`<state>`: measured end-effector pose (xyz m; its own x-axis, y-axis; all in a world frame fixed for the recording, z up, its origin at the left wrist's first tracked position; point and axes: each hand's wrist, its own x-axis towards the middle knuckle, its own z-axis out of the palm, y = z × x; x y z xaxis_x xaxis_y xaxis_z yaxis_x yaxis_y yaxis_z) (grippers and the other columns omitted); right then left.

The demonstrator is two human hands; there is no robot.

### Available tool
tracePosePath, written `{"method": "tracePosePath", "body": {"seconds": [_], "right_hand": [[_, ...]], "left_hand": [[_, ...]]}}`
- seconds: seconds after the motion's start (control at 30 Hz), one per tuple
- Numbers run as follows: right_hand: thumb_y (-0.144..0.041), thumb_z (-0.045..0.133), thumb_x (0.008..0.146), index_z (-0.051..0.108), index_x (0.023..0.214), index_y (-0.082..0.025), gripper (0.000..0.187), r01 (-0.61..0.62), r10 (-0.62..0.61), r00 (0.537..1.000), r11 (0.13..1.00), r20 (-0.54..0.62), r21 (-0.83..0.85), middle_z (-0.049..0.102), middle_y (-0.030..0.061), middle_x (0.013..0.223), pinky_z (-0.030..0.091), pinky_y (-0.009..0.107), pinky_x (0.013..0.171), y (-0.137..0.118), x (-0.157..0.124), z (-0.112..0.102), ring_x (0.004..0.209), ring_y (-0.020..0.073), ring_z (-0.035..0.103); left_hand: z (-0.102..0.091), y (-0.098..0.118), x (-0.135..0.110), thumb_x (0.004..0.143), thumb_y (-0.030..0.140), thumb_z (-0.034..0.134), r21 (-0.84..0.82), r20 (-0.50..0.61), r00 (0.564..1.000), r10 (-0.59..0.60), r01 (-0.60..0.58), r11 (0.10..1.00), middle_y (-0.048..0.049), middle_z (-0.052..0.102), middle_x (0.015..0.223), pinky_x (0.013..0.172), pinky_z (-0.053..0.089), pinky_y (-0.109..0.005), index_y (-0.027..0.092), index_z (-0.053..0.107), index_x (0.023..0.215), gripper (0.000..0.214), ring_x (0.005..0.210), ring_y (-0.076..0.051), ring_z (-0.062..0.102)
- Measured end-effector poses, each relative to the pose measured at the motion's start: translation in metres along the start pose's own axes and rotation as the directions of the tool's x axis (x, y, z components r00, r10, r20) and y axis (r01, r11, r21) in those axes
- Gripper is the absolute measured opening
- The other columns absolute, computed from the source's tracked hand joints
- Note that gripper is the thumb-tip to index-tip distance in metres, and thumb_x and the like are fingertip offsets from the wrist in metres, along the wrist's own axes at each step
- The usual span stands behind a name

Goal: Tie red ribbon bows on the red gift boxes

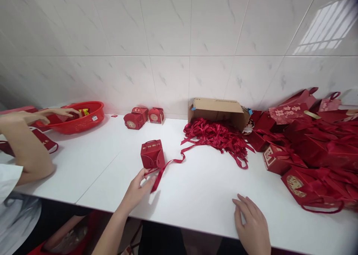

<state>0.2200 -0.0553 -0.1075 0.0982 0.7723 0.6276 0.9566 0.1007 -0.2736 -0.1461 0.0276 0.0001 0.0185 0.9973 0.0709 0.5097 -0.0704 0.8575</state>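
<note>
My left hand (137,189) is at the near side of a small red gift box (152,155), its fingers closed around a thin red loop at the box's lower front edge. A red ribbon (171,162) trails from beside that box over to a heap of red ribbons (215,135). Off to the right, my right hand (251,219) lies on the white table's near edge, fingers loosely curved and apart, holding nothing.
Behind the ribbon heap lies a cardboard box (218,105) on its side. Many ribboned red boxes (321,150) are piled at right. Several small red boxes (136,117) stand by the wall. At left, another person's hand (63,113) reaches into a red basin (81,126).
</note>
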Motion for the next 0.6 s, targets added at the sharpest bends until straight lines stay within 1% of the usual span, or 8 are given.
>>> {"method": "tracePosePath", "body": {"seconds": [0.1, 0.17, 0.23, 0.3, 0.37, 0.5, 0.57, 0.6], "right_hand": [[-0.027, 0.042, 0.086, 0.064, 0.095, -0.018, 0.026, -0.015, 0.015, 1.000, 1.000, 0.017, 0.014, 0.065, 0.0107, 0.111, 0.045, 0.047, 0.086, -0.001, 0.001, -0.002, 0.108, 0.0310, 0.055], [-0.027, 0.042, 0.086, 0.064, 0.096, -0.018, 0.026, -0.023, 0.022, 0.999, 1.000, 0.023, 0.020, 0.065, 0.0107, 0.111, 0.044, 0.047, 0.087, -0.002, 0.001, -0.003, 0.109, 0.0310, 0.055], [-0.026, 0.042, 0.086, 0.065, 0.096, -0.018, 0.025, -0.030, 0.029, 0.999, 0.999, 0.030, 0.024, 0.065, 0.0107, 0.112, 0.044, 0.047, 0.087, -0.003, 0.001, -0.004, 0.110, 0.0312, 0.054], [-0.026, 0.043, 0.086, 0.065, 0.096, -0.018, 0.025, -0.034, 0.033, 0.999, 0.999, 0.035, 0.030, 0.065, 0.0109, 0.112, 0.044, 0.048, 0.087, -0.003, 0.000, -0.005, 0.110, 0.0313, 0.054], [-0.026, 0.043, 0.086, 0.065, 0.097, -0.018, 0.026, -0.045, 0.043, 0.998, 0.998, 0.041, 0.043, 0.064, 0.0112, 0.112, 0.044, 0.049, 0.088, -0.001, -0.001, -0.006, 0.111, 0.0317, 0.054], [-0.027, 0.043, 0.086, 0.066, 0.094, -0.019, 0.026, -0.118, 0.109, 0.991, 0.985, 0.076, 0.125, 0.065, 0.0118, 0.110, 0.046, 0.051, 0.087, -0.004, 0.007, -0.010, 0.110, 0.0324, 0.055], [-0.026, 0.043, 0.086, 0.066, 0.093, -0.020, 0.025, -0.141, 0.116, 0.986, 0.961, 0.116, 0.237, 0.065, 0.0115, 0.111, 0.049, 0.048, 0.084, -0.017, 0.018, -0.013, 0.105, 0.0295, 0.059], [-0.024, 0.043, 0.087, 0.065, 0.095, -0.021, 0.024, -0.127, 0.084, 0.986, 0.942, 0.146, 0.312, 0.064, 0.0110, 0.112, 0.050, 0.045, 0.084, -0.028, 0.026, -0.014, 0.104, 0.0273, 0.060]], "left_hand": [[0.003, 0.015, -0.024, 0.081, 0.043, 0.054, -0.124, -0.080, 0.997, 0.012, -0.022, 0.992, -0.0064, 0.061, 0.104, 0.094, 0.041, -0.035, 0.021, 0.047, 0.083, 0.023, 0.107, -0.022, 0.054], [0.002, 0.024, -0.035, 0.079, 0.042, 0.058, -0.194, -0.139, 0.990, 0.013, -0.040, 0.980, -0.0085, 0.060, 0.114, 0.099, 0.038, -0.037, 0.021, 0.046, 0.080, 0.024, 0.116, -0.024, 0.051], [0.000, 0.031, -0.045, 0.077, 0.041, 0.061, -0.267, -0.208, 0.978, -0.006, -0.051, 0.962, -0.0098, 0.058, 0.122, 0.102, 0.037, -0.038, 0.021, 0.047, 0.082, 0.025, 0.121, -0.025, 0.049], [-0.002, 0.035, -0.052, 0.075, 0.041, 0.064, -0.330, -0.287, 0.957, -0.044, -0.056, 0.942, -0.0101, 0.059, 0.122, 0.103, 0.036, -0.039, 0.021, 0.047, 0.083, 0.027, 0.123, -0.026, 0.049], [-0.004, 0.035, -0.059, 0.074, 0.041, 0.066, -0.374, -0.333, 0.939, -0.082, -0.052, 0.926, -0.0095, 0.062, 0.119, 0.104, 0.035, -0.041, 0.022, 0.047, 0.082, 0.028, 0.124, -0.026, 0.048], [-0.007, 0.029, -0.069, 0.071, 0.038, 0.070, -0.438, -0.342, 0.930, -0.138, -0.028, 0.899, -0.0083, 0.064, 0.117, 0.107, 0.032, -0.045, 0.021, 0.041, 0.074, 0.033, 0.125, -0.026, 0.047], [-0.009, 0.024, -0.071, 0.069, 0.036, 0.072, -0.469, -0.401, 0.903, -0.154, -0.058, 0.881, -0.0079, 0.065, 0.115, 0.107, 0.030, -0.046, 0.021, 0.039, 0.072, 0.036, 0.124, -0.027, 0.049], [-0.010, 0.021, -0.071, 0.068, 0.036, 0.072, -0.478, -0.447, 0.881, -0.158, -0.086, 0.874, -0.0076, 0.066, 0.112, 0.107, 0.031, -0.047, 0.021, 0.039, 0.072, 0.037, 0.122, -0.027, 0.051]]}}
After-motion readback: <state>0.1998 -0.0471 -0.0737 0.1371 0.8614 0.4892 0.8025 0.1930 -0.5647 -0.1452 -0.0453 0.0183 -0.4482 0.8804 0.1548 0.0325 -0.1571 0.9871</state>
